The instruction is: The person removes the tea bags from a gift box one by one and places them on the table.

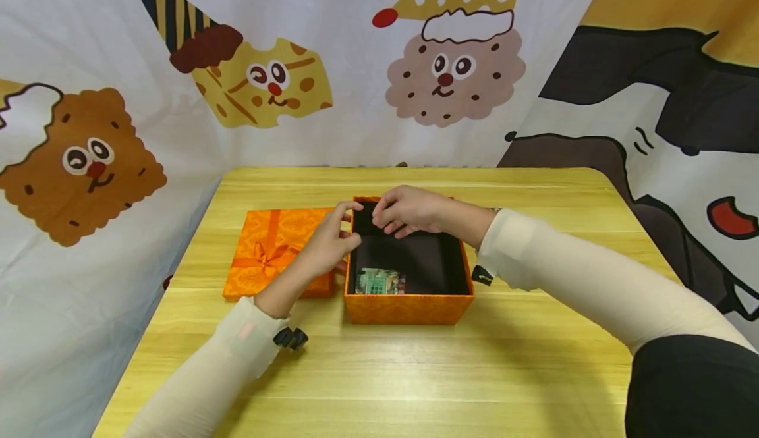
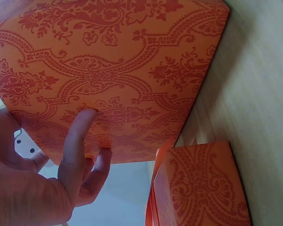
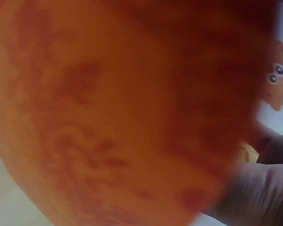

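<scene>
An open orange box (image 1: 409, 309) with a dark inside stands on the table. Low in its near left corner lies a small glossy green patterned item (image 1: 379, 281), its kind unclear. My left hand (image 1: 326, 244) is at the box's left wall, fingers spread and touching the patterned side (image 2: 108, 70). Over the far left part of the opening hovers my right hand (image 1: 409, 211), its fingers loosely bent, with nothing visible in them. In the right wrist view the box's outer wall hides most of that hand.
The orange lid (image 1: 255, 234) with a ribbon bow lies left of the box, partly behind my left forearm. Both stand on a light wooden table (image 1: 379, 372). A cloth printed with cartoon biscuits (image 1: 456, 76) hangs behind the table.
</scene>
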`<action>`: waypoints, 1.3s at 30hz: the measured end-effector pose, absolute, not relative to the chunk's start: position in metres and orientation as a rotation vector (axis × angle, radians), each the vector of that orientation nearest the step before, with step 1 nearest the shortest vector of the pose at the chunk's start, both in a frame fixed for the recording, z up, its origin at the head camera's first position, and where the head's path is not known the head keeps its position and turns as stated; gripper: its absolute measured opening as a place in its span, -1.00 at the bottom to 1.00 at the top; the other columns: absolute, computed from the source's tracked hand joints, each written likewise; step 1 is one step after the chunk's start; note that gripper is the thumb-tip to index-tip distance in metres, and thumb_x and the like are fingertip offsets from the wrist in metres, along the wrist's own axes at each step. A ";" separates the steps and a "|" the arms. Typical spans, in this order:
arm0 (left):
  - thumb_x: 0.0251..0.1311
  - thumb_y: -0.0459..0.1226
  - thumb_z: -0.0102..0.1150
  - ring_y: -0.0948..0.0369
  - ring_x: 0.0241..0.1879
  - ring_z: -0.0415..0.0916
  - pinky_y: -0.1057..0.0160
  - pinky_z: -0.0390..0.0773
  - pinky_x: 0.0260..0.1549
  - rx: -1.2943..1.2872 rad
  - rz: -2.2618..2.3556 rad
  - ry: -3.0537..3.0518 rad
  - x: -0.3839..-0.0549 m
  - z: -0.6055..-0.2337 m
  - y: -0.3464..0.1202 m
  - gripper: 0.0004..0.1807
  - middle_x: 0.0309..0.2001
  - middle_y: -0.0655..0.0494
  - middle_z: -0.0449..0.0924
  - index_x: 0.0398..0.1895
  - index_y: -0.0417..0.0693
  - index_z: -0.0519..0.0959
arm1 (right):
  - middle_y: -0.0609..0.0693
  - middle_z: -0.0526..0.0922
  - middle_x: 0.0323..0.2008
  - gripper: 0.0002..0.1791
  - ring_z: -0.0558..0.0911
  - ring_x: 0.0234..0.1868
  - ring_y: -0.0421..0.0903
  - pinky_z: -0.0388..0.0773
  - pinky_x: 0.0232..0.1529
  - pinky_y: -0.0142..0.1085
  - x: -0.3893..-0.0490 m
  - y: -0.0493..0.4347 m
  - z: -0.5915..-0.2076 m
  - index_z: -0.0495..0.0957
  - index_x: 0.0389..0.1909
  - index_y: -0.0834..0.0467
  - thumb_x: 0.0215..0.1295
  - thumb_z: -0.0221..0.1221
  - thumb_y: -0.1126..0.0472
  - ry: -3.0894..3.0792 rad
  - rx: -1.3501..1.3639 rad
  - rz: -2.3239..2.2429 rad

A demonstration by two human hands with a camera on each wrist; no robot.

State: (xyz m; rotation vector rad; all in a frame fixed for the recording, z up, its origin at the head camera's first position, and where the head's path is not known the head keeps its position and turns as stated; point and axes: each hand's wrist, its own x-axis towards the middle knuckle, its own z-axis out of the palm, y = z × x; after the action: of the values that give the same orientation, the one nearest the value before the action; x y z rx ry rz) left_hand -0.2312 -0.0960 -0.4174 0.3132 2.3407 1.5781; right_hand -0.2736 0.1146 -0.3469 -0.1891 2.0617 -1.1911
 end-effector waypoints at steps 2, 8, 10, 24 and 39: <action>0.33 -0.34 0.09 -0.05 -0.20 0.49 0.01 0.69 -0.61 0.315 1.573 2.344 -0.232 -0.418 -0.096 -0.37 0.39 -0.28 0.16 0.46 0.14 0.23 | 0.23 0.57 0.21 -0.73 0.63 0.10 0.14 0.64 0.14 -0.03 -0.275 0.113 -0.352 0.55 0.13 0.24 0.54 0.11 0.22 2.032 -0.178 -1.120; 0.35 -0.37 0.09 0.00 -0.24 0.47 -0.08 0.70 -0.58 0.325 1.571 2.352 -0.232 -0.418 -0.096 -0.37 0.36 -0.24 0.19 0.46 0.13 0.25 | 0.23 0.57 0.27 -0.62 0.61 0.23 0.22 0.68 0.08 -0.02 -0.278 0.109 -0.362 0.55 0.24 0.29 0.53 0.12 0.19 1.982 -0.222 -0.897; 0.35 -0.39 0.09 0.00 -0.26 0.45 -0.08 0.70 -0.58 0.322 1.572 2.352 -0.231 -0.418 -0.096 -0.37 0.34 -0.21 0.19 0.46 0.12 0.25 | 0.20 0.57 0.27 -0.60 0.60 0.23 0.24 0.67 0.09 0.02 -0.277 0.106 -0.361 0.56 0.25 0.27 0.52 0.14 0.17 1.967 -0.243 -0.815; 0.37 -0.37 0.08 0.02 -0.31 0.39 -0.06 0.70 -0.59 0.327 1.568 2.349 -0.231 -0.419 -0.097 -0.37 0.35 -0.23 0.18 0.48 0.12 0.23 | -0.01 0.57 0.29 -0.60 0.46 0.37 0.14 0.66 0.02 0.16 -0.271 0.088 -0.363 0.62 0.28 0.02 0.47 0.21 0.10 1.791 -0.476 -0.298; 0.37 -0.38 0.09 0.02 -0.31 0.41 -0.03 0.70 -0.59 0.327 1.573 2.348 -0.231 -0.419 -0.097 -0.38 0.32 -0.18 0.19 0.45 0.15 0.24 | 0.02 0.77 -0.13 -0.76 0.67 -0.15 -0.08 0.64 -0.26 -0.24 -0.268 0.086 -0.361 0.75 -0.02 0.20 0.34 0.34 0.24 1.873 -0.604 -0.291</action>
State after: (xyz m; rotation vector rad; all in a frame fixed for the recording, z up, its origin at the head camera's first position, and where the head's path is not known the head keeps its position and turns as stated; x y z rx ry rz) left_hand -0.2312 -0.0967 -0.4190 0.3268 2.3475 1.5735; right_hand -0.2684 0.0856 -0.3608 -0.6041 1.8733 -0.2913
